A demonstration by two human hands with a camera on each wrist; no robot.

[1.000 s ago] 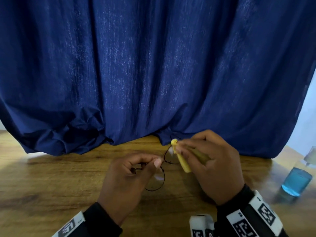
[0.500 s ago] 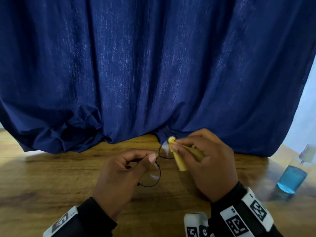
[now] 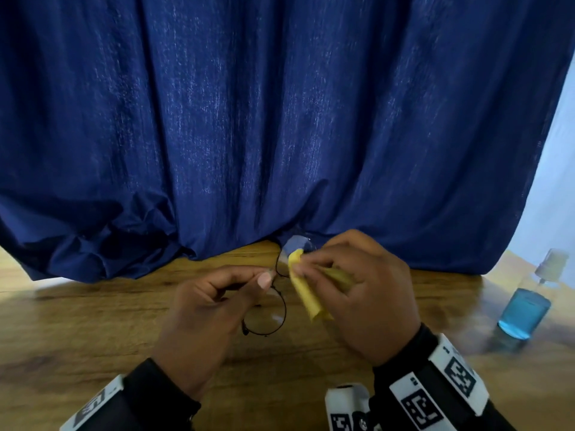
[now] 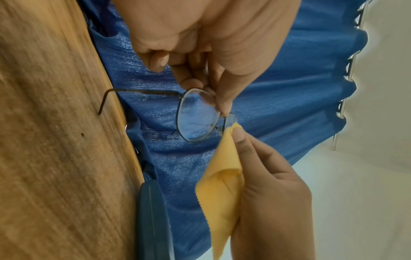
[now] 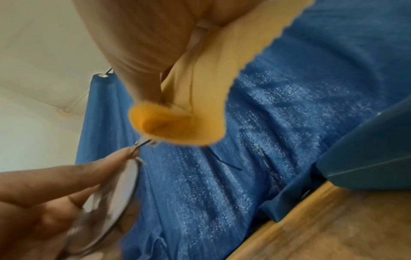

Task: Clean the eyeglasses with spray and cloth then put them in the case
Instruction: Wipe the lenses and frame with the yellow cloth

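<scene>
Thin black round-framed eyeglasses (image 3: 270,317) hang above the wooden table (image 3: 93,321). My left hand (image 3: 202,312) pinches them near the bridge, thumb against the near lens (image 4: 196,116). My right hand (image 3: 364,293) pinches a folded yellow cloth (image 3: 306,290) around the far lens, which is mostly hidden. The cloth (image 4: 222,184) trails below my right fingers, and its fold (image 5: 177,126) covers that lens in the right wrist view. A clear spray bottle (image 3: 525,309) of blue liquid stands at the right. A dark teal eyeglass case (image 5: 364,151) lies by the curtain.
A dark blue curtain (image 3: 280,119) hangs along the table's far edge and bunches on the wood at the left. The case (image 4: 153,219) lies partly under its folds. A pale wall (image 3: 557,181) shows at the far right.
Both hands have shifted slightly with the glasses, and the cloth has slid along the far lens. The grips are the same.
</scene>
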